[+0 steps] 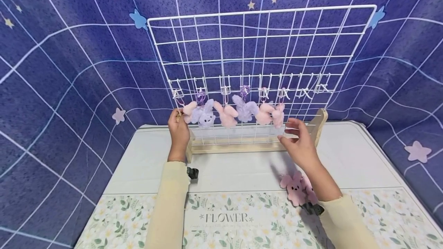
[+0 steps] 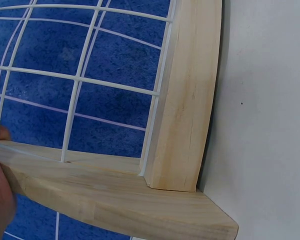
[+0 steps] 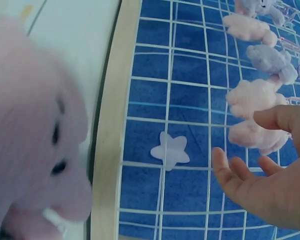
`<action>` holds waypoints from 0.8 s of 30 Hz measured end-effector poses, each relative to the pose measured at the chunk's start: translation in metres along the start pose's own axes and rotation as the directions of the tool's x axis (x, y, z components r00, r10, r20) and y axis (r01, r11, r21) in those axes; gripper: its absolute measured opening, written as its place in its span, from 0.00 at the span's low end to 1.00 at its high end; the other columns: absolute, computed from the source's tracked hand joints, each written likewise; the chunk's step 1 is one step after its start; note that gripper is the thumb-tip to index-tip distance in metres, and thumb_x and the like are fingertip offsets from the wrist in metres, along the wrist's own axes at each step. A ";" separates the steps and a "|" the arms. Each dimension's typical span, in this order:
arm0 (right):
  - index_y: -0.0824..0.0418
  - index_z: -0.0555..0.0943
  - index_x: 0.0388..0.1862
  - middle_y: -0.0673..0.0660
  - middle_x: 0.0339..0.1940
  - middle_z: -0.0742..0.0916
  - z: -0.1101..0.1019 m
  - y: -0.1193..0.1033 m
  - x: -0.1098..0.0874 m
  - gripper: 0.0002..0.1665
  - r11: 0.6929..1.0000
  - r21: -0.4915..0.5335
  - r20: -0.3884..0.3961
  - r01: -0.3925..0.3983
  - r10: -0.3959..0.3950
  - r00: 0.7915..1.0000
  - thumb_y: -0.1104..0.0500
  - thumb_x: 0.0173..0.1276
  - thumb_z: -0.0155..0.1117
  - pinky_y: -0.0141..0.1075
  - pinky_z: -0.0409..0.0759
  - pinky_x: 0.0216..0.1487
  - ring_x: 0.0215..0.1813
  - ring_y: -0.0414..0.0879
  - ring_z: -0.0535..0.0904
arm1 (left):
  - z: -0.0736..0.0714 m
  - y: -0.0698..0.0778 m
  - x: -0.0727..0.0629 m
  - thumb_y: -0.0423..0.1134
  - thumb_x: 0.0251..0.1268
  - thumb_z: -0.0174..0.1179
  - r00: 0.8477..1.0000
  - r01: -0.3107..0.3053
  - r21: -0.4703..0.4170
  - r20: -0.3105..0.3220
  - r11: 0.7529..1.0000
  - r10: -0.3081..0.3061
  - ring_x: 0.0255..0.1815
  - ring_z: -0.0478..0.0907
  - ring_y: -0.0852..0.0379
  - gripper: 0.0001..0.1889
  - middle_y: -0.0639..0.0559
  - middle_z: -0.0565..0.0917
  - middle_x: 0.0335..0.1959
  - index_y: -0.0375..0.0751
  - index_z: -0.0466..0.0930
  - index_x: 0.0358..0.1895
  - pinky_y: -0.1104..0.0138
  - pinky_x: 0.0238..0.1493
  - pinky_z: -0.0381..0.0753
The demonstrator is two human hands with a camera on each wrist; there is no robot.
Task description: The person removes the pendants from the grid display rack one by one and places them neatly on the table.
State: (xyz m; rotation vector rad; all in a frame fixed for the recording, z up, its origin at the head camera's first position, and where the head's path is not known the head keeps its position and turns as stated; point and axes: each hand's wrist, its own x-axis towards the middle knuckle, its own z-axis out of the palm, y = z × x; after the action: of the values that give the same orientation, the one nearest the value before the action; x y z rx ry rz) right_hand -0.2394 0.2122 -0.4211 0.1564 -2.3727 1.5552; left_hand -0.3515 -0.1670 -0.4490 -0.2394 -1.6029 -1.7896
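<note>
A white wire grid rack (image 1: 254, 35) stands in a wooden base (image 1: 238, 148). Along its hook bar hang several plush keychains, among them a lilac plush (image 1: 206, 118), a pink plush (image 1: 226, 115) and the rightmost pink plush (image 1: 278, 117). My left hand (image 1: 178, 135) grips the wooden side support (image 2: 80, 195) at the rack's left end; in the left wrist view only part of it shows. Just right of the rightmost pink plush is my right hand (image 1: 300, 145), thumb and fingers spread apart, nothing held. It appears apart from the plush in the right wrist view.
Two pink plush toys (image 1: 295, 189) are on the table by my right wrist, partly hidden by the forearm. Bare hooks (image 1: 304, 93) sit at the bar's right end. A floral mat (image 1: 221, 237) covers the table's front, and a blue patterned cloth (image 1: 86, 80) surrounds the table.
</note>
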 end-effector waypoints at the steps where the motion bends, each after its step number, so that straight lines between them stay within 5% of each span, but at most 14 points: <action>1: 0.65 0.65 0.76 0.68 0.67 0.79 0.001 -0.001 0.002 0.38 1.000 0.026 -0.011 0.001 -0.001 1.000 0.68 0.71 0.67 0.19 0.75 0.51 0.65 0.64 0.78 | 0.000 -0.001 0.000 0.21 0.70 0.47 1.000 0.000 -0.010 0.002 1.000 0.000 0.34 0.75 0.66 0.12 0.58 0.77 0.33 0.38 0.78 0.36 0.77 0.37 0.75; 8: 0.63 0.60 0.82 0.71 0.69 0.77 0.007 -0.005 0.012 0.46 0.993 0.110 0.054 -0.042 0.036 0.998 0.68 0.70 0.69 0.18 0.77 0.49 0.66 0.62 0.78 | 0.001 -0.002 -0.001 0.20 0.69 0.47 1.000 0.000 -0.029 0.001 1.000 0.000 0.35 0.75 0.66 0.15 0.55 0.77 0.34 0.41 0.79 0.35 0.77 0.37 0.75; 16: 0.62 0.52 0.85 0.62 0.63 0.77 0.012 -0.008 0.018 0.47 0.925 0.319 0.190 -0.208 0.152 0.970 0.68 0.74 0.63 0.29 0.87 0.50 0.50 0.31 0.81 | 0.001 -0.003 0.000 0.20 0.69 0.46 1.000 0.013 -0.024 -0.002 1.000 -0.013 0.35 0.75 0.67 0.15 0.54 0.77 0.35 0.42 0.79 0.35 0.77 0.38 0.76; 24: 0.70 0.65 0.75 0.45 0.49 0.82 0.016 -0.008 0.018 0.33 0.883 0.417 0.247 -0.216 0.118 0.962 0.67 0.74 0.62 0.32 0.88 0.50 0.49 0.35 0.82 | 0.002 -0.001 0.000 0.21 0.69 0.47 1.000 -0.004 -0.007 -0.016 1.000 0.004 0.36 0.76 0.66 0.14 0.51 0.78 0.36 0.42 0.79 0.36 0.77 0.38 0.77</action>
State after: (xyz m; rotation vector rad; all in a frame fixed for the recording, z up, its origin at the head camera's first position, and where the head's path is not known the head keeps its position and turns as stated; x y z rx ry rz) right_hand -0.2575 0.1954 -0.4145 0.2307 -2.1887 2.2534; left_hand -0.3530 -0.1657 -0.4494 -0.2310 -1.5847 -1.7904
